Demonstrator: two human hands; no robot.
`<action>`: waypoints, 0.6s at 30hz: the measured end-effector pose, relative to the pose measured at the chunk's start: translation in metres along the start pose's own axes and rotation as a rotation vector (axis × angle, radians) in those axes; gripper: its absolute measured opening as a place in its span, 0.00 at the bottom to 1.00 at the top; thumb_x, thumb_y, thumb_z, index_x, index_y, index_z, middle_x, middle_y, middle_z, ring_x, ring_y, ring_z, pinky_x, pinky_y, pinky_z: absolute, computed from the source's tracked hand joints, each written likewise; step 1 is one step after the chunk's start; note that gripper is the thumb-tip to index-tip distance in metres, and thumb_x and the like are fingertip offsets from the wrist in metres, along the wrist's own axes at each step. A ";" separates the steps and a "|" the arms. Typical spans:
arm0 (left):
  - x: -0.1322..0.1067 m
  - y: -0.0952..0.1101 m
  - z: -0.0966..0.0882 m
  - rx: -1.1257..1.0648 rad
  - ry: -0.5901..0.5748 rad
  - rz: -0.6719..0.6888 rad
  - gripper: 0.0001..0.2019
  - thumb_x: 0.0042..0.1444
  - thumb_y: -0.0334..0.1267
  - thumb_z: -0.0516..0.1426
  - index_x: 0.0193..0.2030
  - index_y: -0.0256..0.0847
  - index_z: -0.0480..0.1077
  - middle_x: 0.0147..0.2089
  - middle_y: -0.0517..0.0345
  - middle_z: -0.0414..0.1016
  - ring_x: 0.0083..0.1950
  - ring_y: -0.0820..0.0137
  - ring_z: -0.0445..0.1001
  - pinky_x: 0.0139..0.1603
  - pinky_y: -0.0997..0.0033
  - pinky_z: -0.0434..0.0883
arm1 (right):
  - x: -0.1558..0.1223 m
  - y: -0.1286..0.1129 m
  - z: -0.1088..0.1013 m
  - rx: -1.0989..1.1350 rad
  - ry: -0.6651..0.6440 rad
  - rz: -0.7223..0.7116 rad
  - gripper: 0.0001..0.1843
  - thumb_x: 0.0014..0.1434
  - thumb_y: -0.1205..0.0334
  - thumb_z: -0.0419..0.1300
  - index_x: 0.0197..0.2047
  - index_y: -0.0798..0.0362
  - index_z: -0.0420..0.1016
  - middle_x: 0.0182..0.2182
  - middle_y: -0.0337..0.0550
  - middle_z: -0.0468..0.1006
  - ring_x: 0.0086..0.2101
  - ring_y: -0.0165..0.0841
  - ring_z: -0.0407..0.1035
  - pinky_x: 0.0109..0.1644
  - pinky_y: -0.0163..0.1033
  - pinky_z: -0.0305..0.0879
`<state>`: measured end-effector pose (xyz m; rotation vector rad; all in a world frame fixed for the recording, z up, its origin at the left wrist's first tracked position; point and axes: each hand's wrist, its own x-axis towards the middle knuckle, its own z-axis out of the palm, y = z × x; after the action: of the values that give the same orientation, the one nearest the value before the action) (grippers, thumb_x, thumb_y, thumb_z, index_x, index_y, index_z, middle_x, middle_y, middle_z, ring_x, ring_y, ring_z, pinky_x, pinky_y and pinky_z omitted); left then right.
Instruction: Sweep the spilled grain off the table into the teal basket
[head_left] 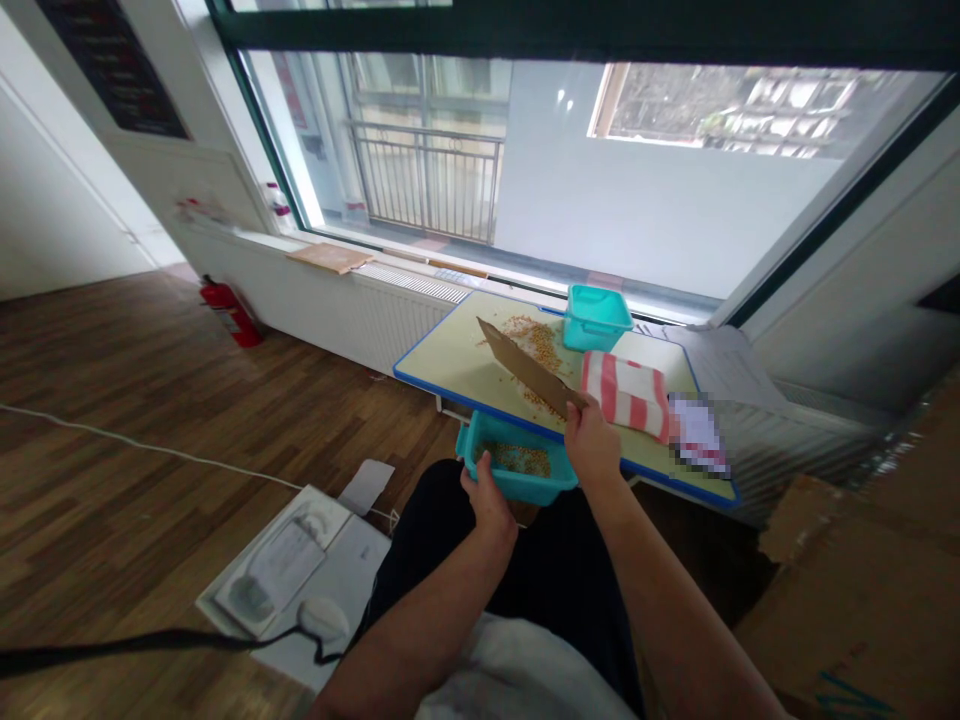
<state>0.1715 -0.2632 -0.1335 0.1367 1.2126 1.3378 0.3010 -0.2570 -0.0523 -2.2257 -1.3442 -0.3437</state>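
My left hand (486, 495) grips the near rim of a teal plastic bin (517, 487), which sits at the table's front edge above my lap. Small yellow-brown kernels (523, 460) cover part of its floor. In my right hand (592, 440) is a flat piece of cardboard (525, 368), held by its near end and slanting across the table (442, 362). More loose kernels (541, 340) lie spread on the tabletop beyond and around the cardboard. A second teal bin (597, 320) stands at the table's back edge.
A folded red-and-white striped cloth (624, 392) lies right of the cardboard. A large cardboard box (862, 600) stands at right. On the floor at left are a white panel-like box (300, 580), a cable (165, 450) and a fire extinguisher (231, 312). A radiator (375, 325) runs below the window.
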 end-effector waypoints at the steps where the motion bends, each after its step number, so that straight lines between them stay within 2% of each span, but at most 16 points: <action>1: -0.001 0.000 0.000 -0.004 0.004 -0.006 0.27 0.52 0.51 0.61 0.58 0.47 0.63 0.53 0.51 0.72 0.55 0.58 0.73 0.56 0.56 0.70 | -0.002 -0.002 -0.001 -0.011 0.010 0.007 0.22 0.68 0.56 0.46 0.56 0.60 0.69 0.40 0.55 0.82 0.31 0.37 0.74 0.31 0.37 0.56; 5: -0.005 -0.001 0.001 -0.023 0.021 -0.023 0.28 0.52 0.51 0.61 0.59 0.47 0.62 0.53 0.51 0.73 0.54 0.58 0.74 0.57 0.55 0.70 | -0.011 -0.011 -0.001 -0.054 0.038 0.009 0.20 0.69 0.57 0.47 0.56 0.59 0.69 0.37 0.53 0.82 0.27 0.35 0.73 0.29 0.37 0.52; 10: -0.002 -0.006 -0.001 -0.018 0.018 0.024 0.29 0.52 0.52 0.62 0.58 0.46 0.63 0.53 0.51 0.73 0.55 0.59 0.74 0.57 0.55 0.69 | -0.019 -0.016 0.000 -0.102 0.106 -0.034 0.19 0.68 0.58 0.48 0.54 0.58 0.71 0.35 0.51 0.82 0.25 0.33 0.71 0.27 0.37 0.48; 18: 0.001 -0.004 -0.002 -0.022 0.015 0.005 0.28 0.52 0.52 0.61 0.58 0.47 0.63 0.54 0.50 0.72 0.55 0.59 0.73 0.56 0.57 0.70 | -0.022 -0.016 0.000 -0.140 0.196 -0.178 0.20 0.68 0.58 0.48 0.52 0.58 0.75 0.32 0.51 0.82 0.24 0.32 0.71 0.26 0.36 0.48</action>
<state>0.1726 -0.2654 -0.1379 0.1143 1.2102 1.3582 0.2766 -0.2676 -0.0579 -2.1215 -1.4520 -0.7221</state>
